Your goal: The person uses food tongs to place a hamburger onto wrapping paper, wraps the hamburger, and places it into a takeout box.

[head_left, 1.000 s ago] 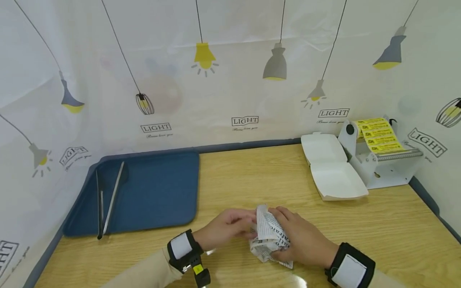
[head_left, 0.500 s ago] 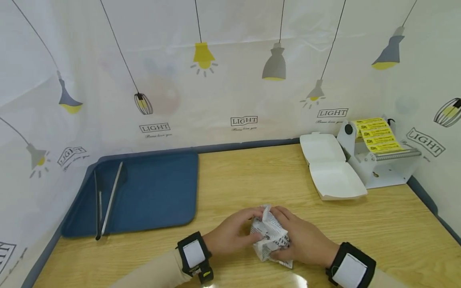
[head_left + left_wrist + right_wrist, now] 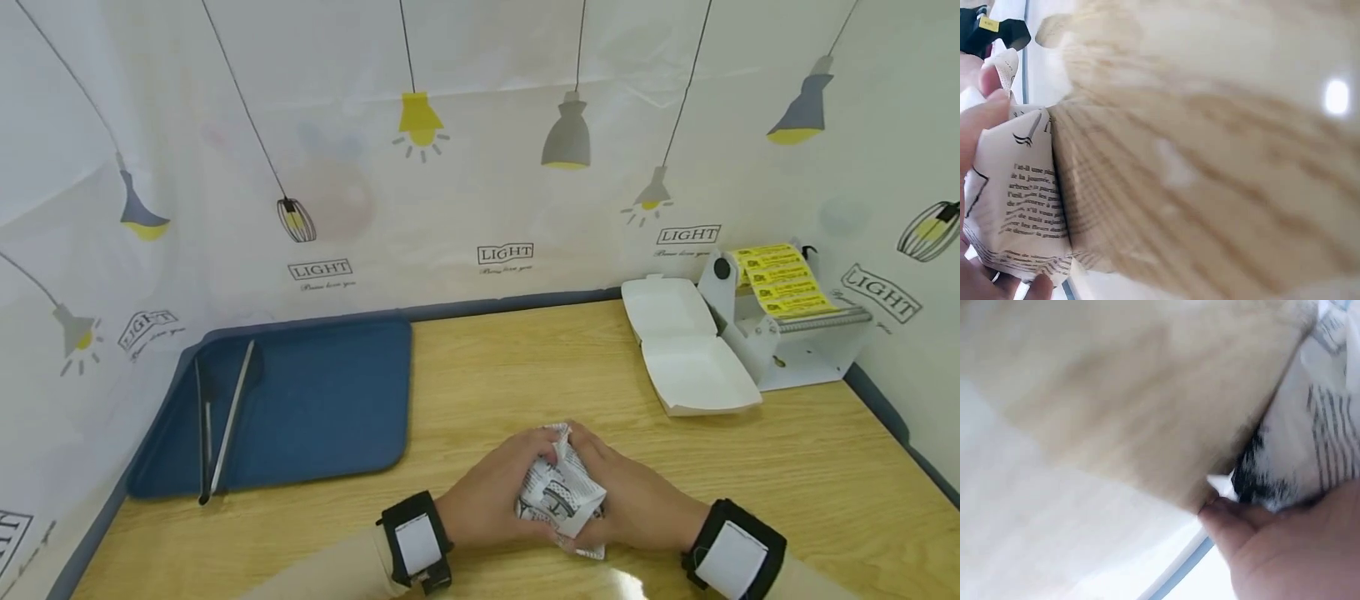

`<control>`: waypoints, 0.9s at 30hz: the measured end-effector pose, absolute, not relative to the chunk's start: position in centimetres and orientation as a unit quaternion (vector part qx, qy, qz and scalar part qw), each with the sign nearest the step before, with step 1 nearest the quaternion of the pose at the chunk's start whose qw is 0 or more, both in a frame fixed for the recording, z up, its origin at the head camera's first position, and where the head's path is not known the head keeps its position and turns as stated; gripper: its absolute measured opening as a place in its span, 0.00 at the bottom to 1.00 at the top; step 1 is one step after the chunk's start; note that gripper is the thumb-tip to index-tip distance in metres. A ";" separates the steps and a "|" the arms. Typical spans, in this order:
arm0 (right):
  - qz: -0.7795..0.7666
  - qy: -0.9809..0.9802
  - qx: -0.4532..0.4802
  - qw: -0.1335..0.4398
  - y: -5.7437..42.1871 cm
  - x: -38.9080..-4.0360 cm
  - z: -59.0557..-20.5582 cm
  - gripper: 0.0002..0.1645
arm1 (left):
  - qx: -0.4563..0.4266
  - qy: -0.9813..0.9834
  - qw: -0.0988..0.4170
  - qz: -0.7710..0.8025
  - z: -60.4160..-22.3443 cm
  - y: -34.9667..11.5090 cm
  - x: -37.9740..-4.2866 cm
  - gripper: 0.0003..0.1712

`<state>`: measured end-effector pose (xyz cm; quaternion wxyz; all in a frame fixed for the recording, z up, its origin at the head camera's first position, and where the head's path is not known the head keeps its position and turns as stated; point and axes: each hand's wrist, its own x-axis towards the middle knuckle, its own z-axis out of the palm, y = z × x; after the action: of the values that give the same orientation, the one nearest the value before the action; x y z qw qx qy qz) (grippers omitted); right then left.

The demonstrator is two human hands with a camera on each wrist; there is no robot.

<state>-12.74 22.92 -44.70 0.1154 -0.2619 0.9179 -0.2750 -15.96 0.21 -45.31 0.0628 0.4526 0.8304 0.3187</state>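
Note:
A bundle wrapped in newsprint-patterned paper (image 3: 562,496) sits between my two hands near the front of the wooden table. My left hand (image 3: 495,492) grips its left side, thumb along the front and fingers at the back. From the right, my right hand (image 3: 633,500) holds the other side with curled fingers. In the left wrist view the printed paper (image 3: 1025,200) shows close to the tabletop, with fingers at both its ends. Fingers of the right hand (image 3: 1297,550) press against the paper (image 3: 1329,437) in the right wrist view. Whatever lies inside the wrapping is hidden.
A blue tray (image 3: 337,400) with metal tongs (image 3: 232,417) on it lies at the left. At the back right stands an opened white takeaway box (image 3: 697,367), beside a label dispenser (image 3: 795,333) carrying a roll of yellow labels. A lamp-printed curtain (image 3: 450,192) surrounds the table.
My left hand has moved right and closed around the bundle's left side. A paper flap that stood up is now folded down over the top. The right hand has stayed on its side.

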 end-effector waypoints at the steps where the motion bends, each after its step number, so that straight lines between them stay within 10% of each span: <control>1: -0.281 0.912 -0.264 0.138 23.2 -12.8 -44.5 0.78 | 0.451 0.834 0.060 0.313 -45.4 0.2 -15.9 0.43; 6: -0.313 0.898 -0.264 0.162 24.6 -13.3 -43.0 0.72 | 0.439 0.849 0.057 0.287 -45.3 0.2 -15.9 0.43; 13: -0.307 0.928 -0.211 0.034 23.7 -13.3 -41.3 0.25 | 0.432 0.860 0.054 0.267 -44.8 0.2 -15.8 0.43; 27: -0.377 0.918 -0.113 0.044 25.1 -12.6 -41.2 0.20 | 0.434 0.867 0.025 0.245 -44.7 0.0 -15.8 0.44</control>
<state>-12.57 25.09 -41.24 0.0442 -0.1132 0.9184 -0.3766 -15.82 0.02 -44.73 0.0251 0.4337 0.8668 0.2447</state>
